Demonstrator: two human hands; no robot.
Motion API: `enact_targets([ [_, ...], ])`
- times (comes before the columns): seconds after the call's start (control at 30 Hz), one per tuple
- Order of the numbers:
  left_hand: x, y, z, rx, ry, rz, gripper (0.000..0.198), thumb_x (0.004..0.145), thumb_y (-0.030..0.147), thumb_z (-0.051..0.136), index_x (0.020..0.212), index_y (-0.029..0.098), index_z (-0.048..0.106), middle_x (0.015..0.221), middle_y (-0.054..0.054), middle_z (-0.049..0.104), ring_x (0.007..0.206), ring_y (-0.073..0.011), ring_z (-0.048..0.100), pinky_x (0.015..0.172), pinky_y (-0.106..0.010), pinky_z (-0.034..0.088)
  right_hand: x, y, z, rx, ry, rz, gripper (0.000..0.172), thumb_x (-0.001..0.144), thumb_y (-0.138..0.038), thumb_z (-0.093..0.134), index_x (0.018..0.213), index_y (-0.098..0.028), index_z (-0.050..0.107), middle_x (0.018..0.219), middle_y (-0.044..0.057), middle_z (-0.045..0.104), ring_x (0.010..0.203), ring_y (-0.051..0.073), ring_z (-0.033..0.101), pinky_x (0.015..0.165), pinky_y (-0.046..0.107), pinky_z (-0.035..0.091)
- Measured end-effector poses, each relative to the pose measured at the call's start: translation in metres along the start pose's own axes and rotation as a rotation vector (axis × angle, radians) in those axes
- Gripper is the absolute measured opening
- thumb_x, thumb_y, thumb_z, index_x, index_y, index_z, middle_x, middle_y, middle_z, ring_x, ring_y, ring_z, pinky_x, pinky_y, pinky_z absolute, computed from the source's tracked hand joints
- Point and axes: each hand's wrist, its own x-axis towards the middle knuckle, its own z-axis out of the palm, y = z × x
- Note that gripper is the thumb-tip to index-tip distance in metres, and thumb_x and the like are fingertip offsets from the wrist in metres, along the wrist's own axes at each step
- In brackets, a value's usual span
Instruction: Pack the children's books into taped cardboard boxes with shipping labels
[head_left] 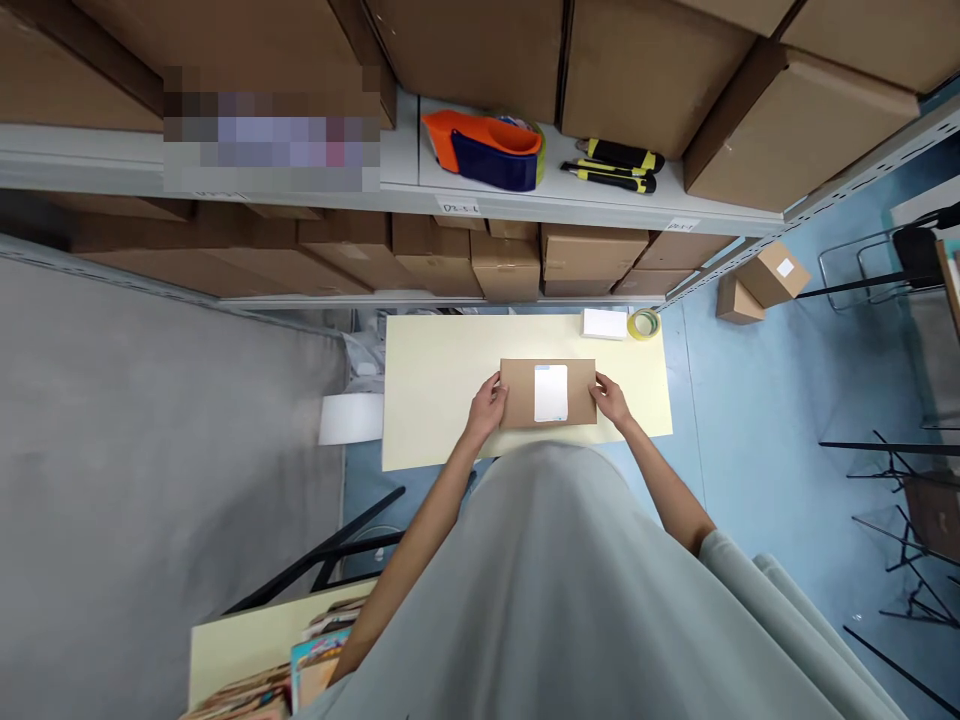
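- Flat brown box is lying on the pale yellow bench, with a white label facing up at the box's centre.
- Left hand is gripping the box's left end, fingers curling over the edge.
- Right hand is gripping the box's right end, fingers clamping the same way.
- White pad and yellow tape roll are sitting on the bench beyond the box, off to its right. They are just beside each other; can't tell if they are touching.
- Shelf is running well beyond the box, carrying an orange-and-blue tape dispenser and black-yellow utility knives.
- Two small cartons are sitting on the blue floor, well right of the box.
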Motion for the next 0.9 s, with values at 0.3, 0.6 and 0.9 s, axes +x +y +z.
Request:
enact_targets([
  [0.3,0.006,0.0,0.002,-0.012,0.022,-0.001,0.058,0.093,0.028,0.059,0.15,0.018,0.063,0.156,-0.017,0.064,0.128,-0.0285,0.071,0.113,-0.049,0.056,0.001,-0.01,0.001,0.074,0.01,0.044,0.05,0.082,-0.046,0.067,0.121,-0.018,0.079,0.13,0.012,0.08,0.116,0.032,0.077,0.101,0.053,0.064],
  [0.6,-0.019,0.032,-0.011,-0.096,0.114,0.054,0.065,0.096,0.048,0.068,0.155,0.02,0.058,0.156,-0.018,0.061,0.135,-0.0301,0.066,0.116,-0.048,0.055,-0.024,-0.038,-0.005,0.044,0.005,-0.062,0.05,0.086,-0.053,0.068,0.12,-0.02,0.083,0.119,0.005,0.084,0.114,0.033,0.077,0.107,0.05,0.06],
  [0.9,-0.028,0.021,-0.017,-0.067,0.132,0.146,0.054,0.097,0.049,0.063,0.142,0.019,0.069,0.14,-0.015,0.066,0.127,-0.0273,0.069,0.119,-0.046,0.052,-0.051,-0.037,-0.002,0.075,0.122,-0.085,0.063,0.093,-0.068,0.066,0.127,-0.018,0.082,0.136,0.008,0.079,0.133,0.041,0.071,0.116,0.055,0.055],
])
